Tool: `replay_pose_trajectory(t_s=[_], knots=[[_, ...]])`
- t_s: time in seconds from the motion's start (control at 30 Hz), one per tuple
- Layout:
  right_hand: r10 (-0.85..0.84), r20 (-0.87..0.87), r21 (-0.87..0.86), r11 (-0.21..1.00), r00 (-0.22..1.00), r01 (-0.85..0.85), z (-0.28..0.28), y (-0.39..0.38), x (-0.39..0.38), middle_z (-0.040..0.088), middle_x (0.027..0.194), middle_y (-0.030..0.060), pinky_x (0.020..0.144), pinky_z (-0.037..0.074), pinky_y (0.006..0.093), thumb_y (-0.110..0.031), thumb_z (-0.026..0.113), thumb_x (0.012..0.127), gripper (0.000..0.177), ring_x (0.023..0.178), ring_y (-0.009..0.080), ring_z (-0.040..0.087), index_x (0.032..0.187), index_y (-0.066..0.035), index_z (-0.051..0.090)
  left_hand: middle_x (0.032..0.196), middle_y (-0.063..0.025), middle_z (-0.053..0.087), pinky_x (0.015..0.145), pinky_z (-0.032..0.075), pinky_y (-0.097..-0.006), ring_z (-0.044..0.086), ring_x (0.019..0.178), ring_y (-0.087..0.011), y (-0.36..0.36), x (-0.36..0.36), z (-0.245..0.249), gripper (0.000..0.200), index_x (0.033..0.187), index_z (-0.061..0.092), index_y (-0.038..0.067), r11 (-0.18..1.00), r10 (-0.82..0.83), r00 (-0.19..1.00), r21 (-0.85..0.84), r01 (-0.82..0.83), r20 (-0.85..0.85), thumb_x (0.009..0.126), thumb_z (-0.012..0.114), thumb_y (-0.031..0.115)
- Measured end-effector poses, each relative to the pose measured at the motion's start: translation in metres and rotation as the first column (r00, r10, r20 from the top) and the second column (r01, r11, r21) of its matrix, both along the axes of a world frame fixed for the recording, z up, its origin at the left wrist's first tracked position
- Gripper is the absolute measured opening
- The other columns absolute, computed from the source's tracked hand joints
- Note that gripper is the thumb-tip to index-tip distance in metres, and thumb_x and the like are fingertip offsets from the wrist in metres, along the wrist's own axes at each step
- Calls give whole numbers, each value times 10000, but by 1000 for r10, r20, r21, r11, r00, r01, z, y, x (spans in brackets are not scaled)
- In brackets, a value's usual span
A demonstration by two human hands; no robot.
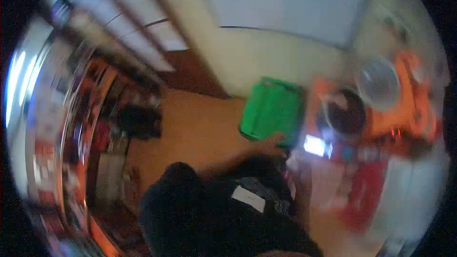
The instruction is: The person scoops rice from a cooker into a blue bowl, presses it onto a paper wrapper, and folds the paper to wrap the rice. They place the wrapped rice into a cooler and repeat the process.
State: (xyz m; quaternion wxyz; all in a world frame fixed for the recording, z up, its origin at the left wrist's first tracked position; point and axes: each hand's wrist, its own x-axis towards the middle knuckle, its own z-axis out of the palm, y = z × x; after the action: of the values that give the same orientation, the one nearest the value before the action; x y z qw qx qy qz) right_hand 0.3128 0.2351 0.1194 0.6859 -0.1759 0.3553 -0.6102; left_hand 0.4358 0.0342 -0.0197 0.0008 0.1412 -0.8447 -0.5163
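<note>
Along the left edge of the frame, bright strip lights (21, 83) glare beside tall shelves (78, 128) with orange edges, packed with goods too smeared to name. Just right of them, a black bundle (139, 122) sits by the brown-orange floor (195, 123). At upper left, pale panels (138, 7) slant toward a dark brown base.

Lower centre, I see the wearer's black shirt (185, 209) with a white rectangular patch (248, 199) on it. The left hand (273, 143) reaches out to the near edge of a green container (273, 107), right of the middle; blur hides whether its fingers are spread or closed, or whether it touches. The right hand (294, 164) seems to be a smudge beside a pale thing, below the container; I can't tell its state or what it holds.

Farther right, a lit screen (315, 146) glows near a dark round vessel (346, 113) and a clear round one (378, 83), both against an orange surface (383, 123). Below them, lower right, is something red (365, 195), beside a whitish surface (410, 192).
</note>
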Motion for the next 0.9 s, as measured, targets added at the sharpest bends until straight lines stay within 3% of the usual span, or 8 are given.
replay_pose_trajectory(t_s=[0.07,0.17,0.3,0.57,0.63,0.7,0.8,0.9], knots=[[-449,-116,12,891,886,453,-107,25,2,608,943,86,671,542,288,-170,663,847,374,821,185,609,1165,-20,535,1251,-221,471,1021,379,-453,462,1198,-324,-7,-20,-9,676,1279,459,-14,920,-6,944,372,-124,330,774,743,334],[-737,-187,237,608,650,757,-160,80,-27,614,1068,93,737,548,299,-130,719,795,458,916,202,614,1177,25,520,1276,-218,493,979,433,-450,509,1151,-362,-19,-51,-18,615,1276,446,-15,896,-430,869,-1,443,244,846,711,337],[-887,79,-197,434,455,879,-38,151,-57,611,1100,117,867,550,394,-75,754,745,605,992,235,626,1259,15,448,1251,-205,526,951,464,-444,540,1132,-359,1,-103,-34,601,1271,426,-19,804,-578,714,128,580,395,860,710,315],[-947,-291,53,-160,-138,986,33,270,-135,622,1101,106,911,533,410,-75,769,726,587,1039,237,623,1238,-25,486,1184,-181,570,883,497,-435,594,1052,-322,53,-203,4,547,1280,425,3,632,-750,457,314,709,478,869,702,235],[-914,-368,184,-250,-169,951,28,288,-177,625,1098,94,941,519,401,-70,761,734,545,1052,226,621,1218,-38,514,1182,-177,571,875,498,-431,598,1043,-316,71,-222,17,532,1275,424,5,573,-791,381,362,735,479,873,695,222],[-64,-998,-13,107,-6,994,17,304,-204,638,1086,60,939,507,356,-133,717,800,380,1018,187,625,1146,-49,584,1180,-173,573,867,500,-426,601,1034,-311,72,-230,10,517,1271,422,7,526,-820,318,406,748,475,877,689,209],[-928,-343,290,43,146,956,-86,348,-256,647,1103,58,904,500,330,-190,659,858,301,1005,172,615,1120,-47,619,1177,-171,570,864,500,-405,606,1028,-286,73,-237,-13,497,1272,407,13,352,-907,240,311,883,346,887,674,180],[-814,-476,394,142,333,908,-73,316,-275,650,1077,81,852,502,335,-263,607,897,345,949,193,612,1154,-34,610,1158,-160,571,881,494,-391,597,1045,-266,85,-247,-6,484,1273,399,25,448,-876,226,545,709,427,891,665,160]])
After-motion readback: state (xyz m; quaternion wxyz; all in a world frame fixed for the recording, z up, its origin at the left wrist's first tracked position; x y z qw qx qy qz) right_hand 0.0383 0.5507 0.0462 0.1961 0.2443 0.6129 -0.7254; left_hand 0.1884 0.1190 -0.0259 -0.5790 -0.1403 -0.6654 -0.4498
